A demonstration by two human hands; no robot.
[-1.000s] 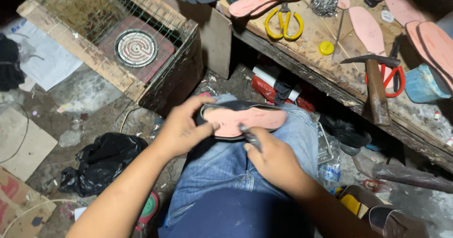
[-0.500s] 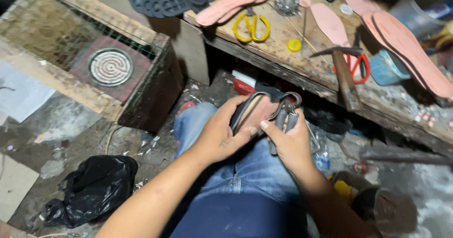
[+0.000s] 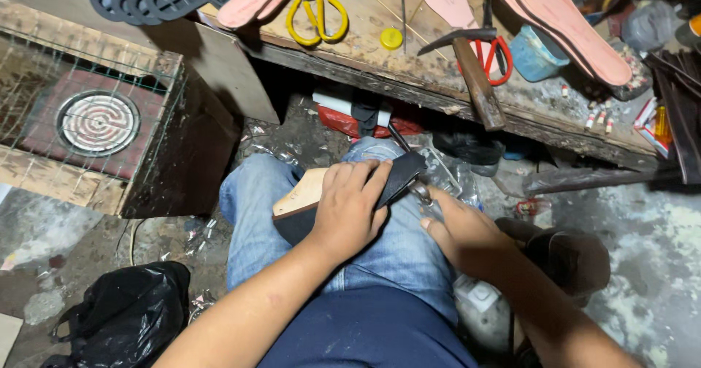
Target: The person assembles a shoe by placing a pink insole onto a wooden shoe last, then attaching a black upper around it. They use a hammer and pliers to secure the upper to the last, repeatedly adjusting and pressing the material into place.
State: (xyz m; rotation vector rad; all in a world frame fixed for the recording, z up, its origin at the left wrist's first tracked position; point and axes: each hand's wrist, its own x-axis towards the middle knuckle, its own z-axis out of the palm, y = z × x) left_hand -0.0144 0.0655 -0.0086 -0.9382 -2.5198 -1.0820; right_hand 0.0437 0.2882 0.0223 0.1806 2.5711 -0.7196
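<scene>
Shoe [image 3: 398, 178], stiff on its wooden form and likely light, lies on the lap below the surface [image 3: 438, 90]; left hand [image 3: 350, 211] clamped over it, right hand [image 3: 460, 229] closed on a metal tool [image 3: 421, 191] beside it.

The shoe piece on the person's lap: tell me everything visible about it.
The shoe piece lies across the person's jeans, tilted, its dark end pointing up-right toward the workbench. It looks like a black upper pulled over a pale tan, wood-like form, whose bare heel end shows at the lower left with a thin dark edge below. The left hand presses down over its middle, fingers spread along the black part. The right hand sits beside its toe end, gripping a small metal tool, mostly hidden.
</scene>
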